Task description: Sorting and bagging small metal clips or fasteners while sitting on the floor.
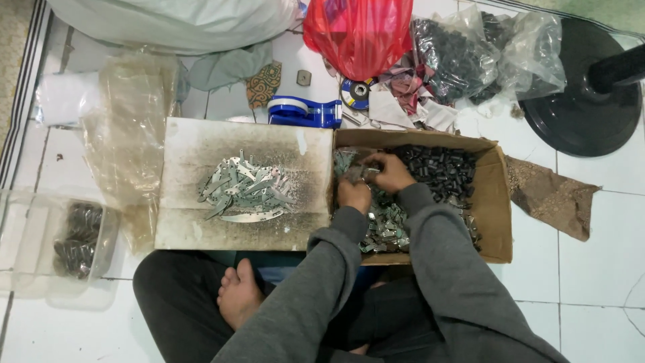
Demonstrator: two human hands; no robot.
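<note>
While sitting cross-legged on the floor, both hands work inside the brown cardboard box [494, 202]; left hand [354, 195] and right hand [390, 172] fingers pinch a small silver metal part [366, 173] over the pile, handy for sorting; flat metal blades [245, 188] lie on the grimy board [195, 228] just beside.

a home floor used as a workshop; white tiles [591, 222], cardboard box [494, 202] of small metal parts [383, 225], a bare foot [238, 296].

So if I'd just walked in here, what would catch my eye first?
Probably the bright red plastic bag at the top, then the heap of flat silvery metal pieces on the stained board in the middle. Just right of it, the left hand and right hand are both down in a cardboard box full of small dark and silvery parts.
</note>
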